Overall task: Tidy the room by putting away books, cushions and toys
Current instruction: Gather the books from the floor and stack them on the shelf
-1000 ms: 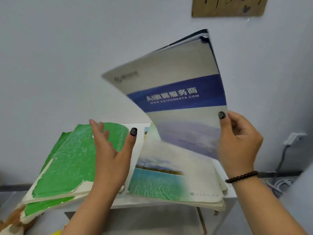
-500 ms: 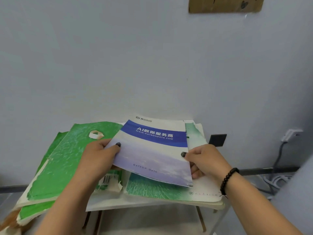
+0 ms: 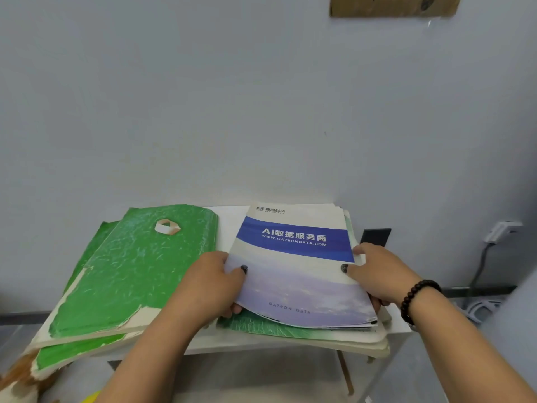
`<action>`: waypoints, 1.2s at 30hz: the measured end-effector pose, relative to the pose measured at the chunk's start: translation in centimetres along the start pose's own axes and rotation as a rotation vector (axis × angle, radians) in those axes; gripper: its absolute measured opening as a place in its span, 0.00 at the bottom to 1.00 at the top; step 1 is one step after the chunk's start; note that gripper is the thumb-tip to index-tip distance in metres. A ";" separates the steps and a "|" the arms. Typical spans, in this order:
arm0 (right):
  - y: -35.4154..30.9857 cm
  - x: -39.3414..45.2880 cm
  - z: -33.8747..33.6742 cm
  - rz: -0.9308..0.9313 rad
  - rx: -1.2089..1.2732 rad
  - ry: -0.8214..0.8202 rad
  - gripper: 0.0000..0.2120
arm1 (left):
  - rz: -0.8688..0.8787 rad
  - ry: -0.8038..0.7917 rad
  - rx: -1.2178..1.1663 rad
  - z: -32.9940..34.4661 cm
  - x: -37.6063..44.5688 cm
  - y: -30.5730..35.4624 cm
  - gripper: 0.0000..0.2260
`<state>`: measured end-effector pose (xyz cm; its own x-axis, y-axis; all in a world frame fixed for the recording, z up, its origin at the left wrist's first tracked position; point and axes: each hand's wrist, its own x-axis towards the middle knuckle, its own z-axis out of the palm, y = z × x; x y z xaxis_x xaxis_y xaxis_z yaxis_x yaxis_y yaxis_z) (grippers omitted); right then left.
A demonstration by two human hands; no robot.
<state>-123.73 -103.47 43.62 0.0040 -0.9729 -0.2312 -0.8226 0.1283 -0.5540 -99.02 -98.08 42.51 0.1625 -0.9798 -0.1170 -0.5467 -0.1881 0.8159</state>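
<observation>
Both hands on the brochure [image 3: 293,274], one at each long edge. Left hand [image 3: 213,286] at 9 o'clock of it, thumb curled onto the cover, fingers tucked beneath the edge: a pinch on the paper. Right hand [image 3: 374,274] at 3 o'clock, thumb likewise on the cover, index fingertip by the blue band, remaining fingers under the edge. Brochure lying almost flat on the right stack [image 3: 305,333] of green books, near corner bowed up a little, long axis running from 6 to 12 o'clock, toward the wall. Left stack [image 3: 130,271] of torn green covers at 9 o'clock of the left hand, fanned and hanging over the tabletop [image 3: 232,212] edge. Probably the squaring step: brochure sits slightly skewed clockwise on the stack beneath, so a small twist and a push toward 12 o'clock look due. Neither hand nearer; both equally placed. Thin, floppy paper, likely to buckle if squeezed.
</observation>
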 end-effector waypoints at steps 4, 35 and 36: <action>0.9 0.1 -0.3 -0.008 -0.002 -0.051 0.09 | 0.022 -0.040 0.190 0.3 0.1 0.1 0.11; 3.2 0.3 -1.3 0.114 0.347 -0.287 0.16 | -0.090 -0.050 0.080 -0.6 0.6 -0.2 0.24; 3.3 0.4 -1.2 0.108 0.360 -0.278 0.15 | -0.100 -0.095 -0.012 -0.6 0.6 -0.3 0.22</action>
<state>-127.15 -103.63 42.69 0.1217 -0.8679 -0.4816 -0.5775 0.3326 -0.7455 -98.29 -98.54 42.51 0.1365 -0.9583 -0.2511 -0.5214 -0.2851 0.8043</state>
